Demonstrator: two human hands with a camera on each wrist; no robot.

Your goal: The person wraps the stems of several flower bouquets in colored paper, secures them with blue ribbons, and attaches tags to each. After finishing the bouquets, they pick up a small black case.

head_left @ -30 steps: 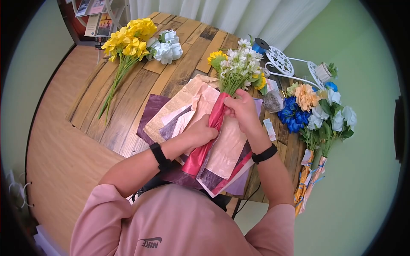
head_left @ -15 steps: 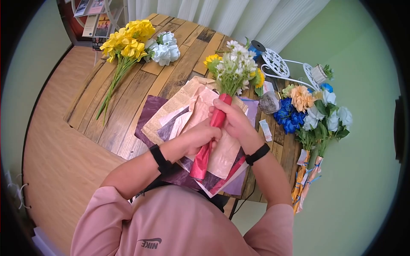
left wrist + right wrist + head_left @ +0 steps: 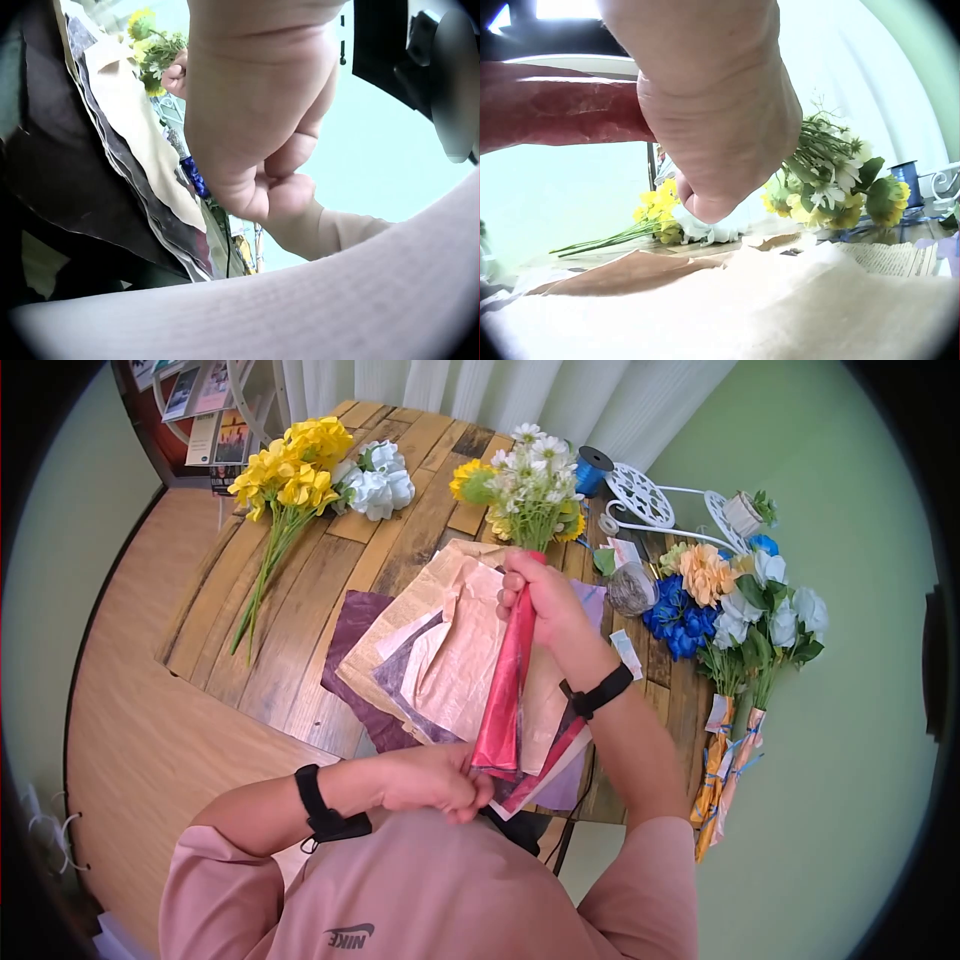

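My right hand grips the red wrap below the daisies, over layered sheets on the table; my left hand pinches the wrap's lower end. Tugging could tear it; a slack grip could free the stems.

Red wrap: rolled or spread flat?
Rolled. In the head view the red wrap forms a long, narrow sleeve in the right hand, stems and white flowers emerging at its top.
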